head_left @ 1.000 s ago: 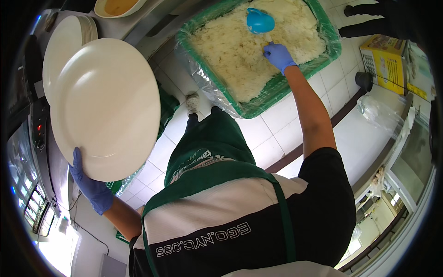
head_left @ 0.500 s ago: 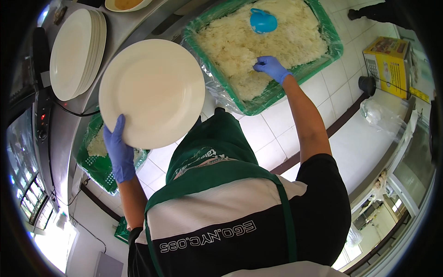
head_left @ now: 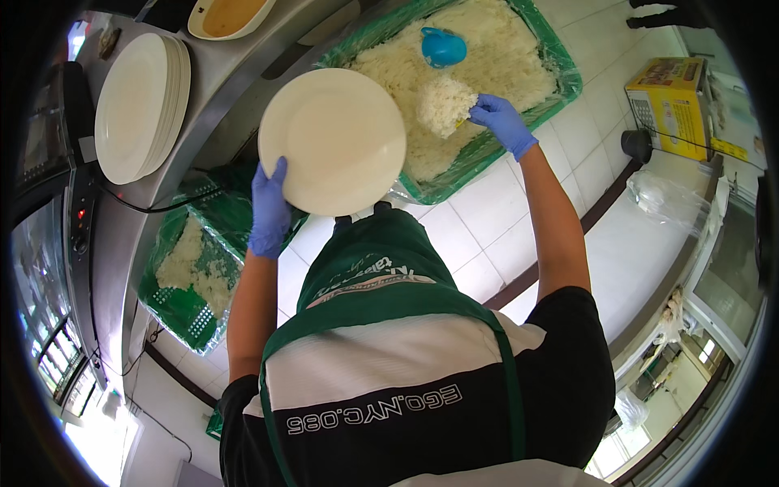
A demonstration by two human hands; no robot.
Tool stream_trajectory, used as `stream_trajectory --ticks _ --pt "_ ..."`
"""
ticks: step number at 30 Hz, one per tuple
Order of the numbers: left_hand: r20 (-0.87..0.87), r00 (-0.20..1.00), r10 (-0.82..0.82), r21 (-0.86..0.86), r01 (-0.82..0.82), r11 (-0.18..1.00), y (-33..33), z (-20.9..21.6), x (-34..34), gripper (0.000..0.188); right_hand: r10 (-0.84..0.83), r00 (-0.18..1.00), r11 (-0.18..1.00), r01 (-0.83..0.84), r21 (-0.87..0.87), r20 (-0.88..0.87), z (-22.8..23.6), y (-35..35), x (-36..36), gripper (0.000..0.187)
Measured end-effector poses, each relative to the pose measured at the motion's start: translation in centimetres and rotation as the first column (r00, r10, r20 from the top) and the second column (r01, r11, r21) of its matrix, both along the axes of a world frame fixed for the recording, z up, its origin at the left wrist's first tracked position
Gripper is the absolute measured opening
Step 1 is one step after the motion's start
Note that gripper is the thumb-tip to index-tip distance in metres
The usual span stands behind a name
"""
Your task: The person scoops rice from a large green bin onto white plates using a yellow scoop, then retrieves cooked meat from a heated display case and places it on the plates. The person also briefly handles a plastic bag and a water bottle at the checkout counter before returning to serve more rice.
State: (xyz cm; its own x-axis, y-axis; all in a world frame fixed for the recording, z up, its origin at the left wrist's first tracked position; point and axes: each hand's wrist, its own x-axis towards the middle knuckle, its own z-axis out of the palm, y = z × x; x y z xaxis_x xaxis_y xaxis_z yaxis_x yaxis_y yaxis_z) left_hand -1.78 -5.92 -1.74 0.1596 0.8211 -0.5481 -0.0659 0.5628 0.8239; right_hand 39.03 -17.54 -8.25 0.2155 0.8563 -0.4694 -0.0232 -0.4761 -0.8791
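Gripped at its lower left rim by my gloved left hand (head_left: 270,207) is a round white plate (head_left: 333,142) with nothing on its face. My right hand (head_left: 505,123), in a blue-purple glove, is closed at the edge of a heaped mound of cooked rice (head_left: 446,105). A sliver of yellow shows under the mound beside my fingers; the utensil bearing the rice is otherwise hidden. Beneath it is a large green crate (head_left: 454,185) lined with clear plastic and full of rice. A blue scoop (head_left: 443,48) lies on the rice towards the far side.
A stack of white plates (head_left: 138,109) stands on the steel counter (head_left: 223,65) to the left, near a bowl of brownish liquid (head_left: 231,16). Below the counter sits another green crate (head_left: 195,321) with some rice. A yellow carton (head_left: 669,105) is at the right.
My right hand has come up from the rice with a heaped mound. My left hand has carried the plate rightward, closer to the large crate.
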Motion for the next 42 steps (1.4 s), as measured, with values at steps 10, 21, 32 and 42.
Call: stream_trajectory --ticks 10,21,32,42 --pt "0.237 0.964 -0.12 -0.155 0.159 0.975 -1.0 -4.5 4.6 0.04 -0.026 0.34 0.845 -0.494 0.203 0.94 5.2 1.5 -13.9 0.022" --pt "0.359 0.91 -0.207 -0.044 0.238 0.97 -0.2 -8.2 2.8 0.038 -0.02 0.409 0.931 -0.326 0.166 0.912 3.5 2.6 -18.0 0.05" --pt "0.382 0.92 -0.086 -0.105 0.135 0.985 -0.3 -8.9 1.7 0.037 0.02 0.501 0.999 -0.054 0.008 0.865 4.8 3.9 -20.4 0.018" --pt "0.472 0.877 -0.092 -0.048 0.13 0.99 0.2 -5.9 1.6 0.038 -0.591 0.45 0.805 0.271 0.528 0.669 10.8 1.2 -15.8 0.018"
